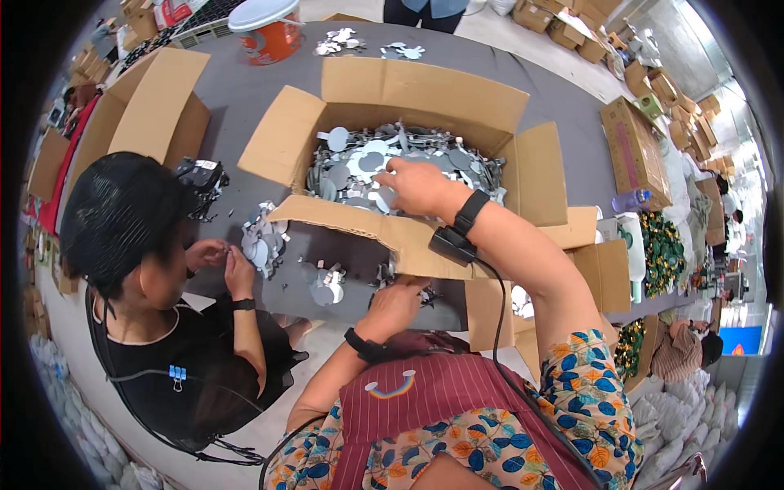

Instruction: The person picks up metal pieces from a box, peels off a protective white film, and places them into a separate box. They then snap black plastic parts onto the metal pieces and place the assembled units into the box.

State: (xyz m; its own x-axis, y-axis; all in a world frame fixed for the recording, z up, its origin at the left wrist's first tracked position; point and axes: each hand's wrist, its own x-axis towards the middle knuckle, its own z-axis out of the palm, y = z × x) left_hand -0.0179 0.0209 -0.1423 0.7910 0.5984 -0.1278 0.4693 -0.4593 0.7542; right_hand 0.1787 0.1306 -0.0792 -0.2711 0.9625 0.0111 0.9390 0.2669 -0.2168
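Note:
A large open cardboard box (425, 79) stands in front of me, filled with flat grey discs (374, 163) that have small tabs and metal bits. My right hand (420, 188) reaches over its near side into the heap. Its bent fingers are apart and touch the top pieces; I make out nothing held. Below the box's near flap, my left hand (394, 312) is at the table's front edge, fingers drawn together beside small dark parts (429, 296). What they hold, if anything, is hidden. Loose discs (328, 286) lie to its left.
A co-worker (163, 327) at my left handles something small beside another pile of discs (265, 245). Black parts (202, 184) and an orange bucket (268, 37) are on the grey table (563, 94). More boxes (633, 155) stand right; another person (425, 15) is across.

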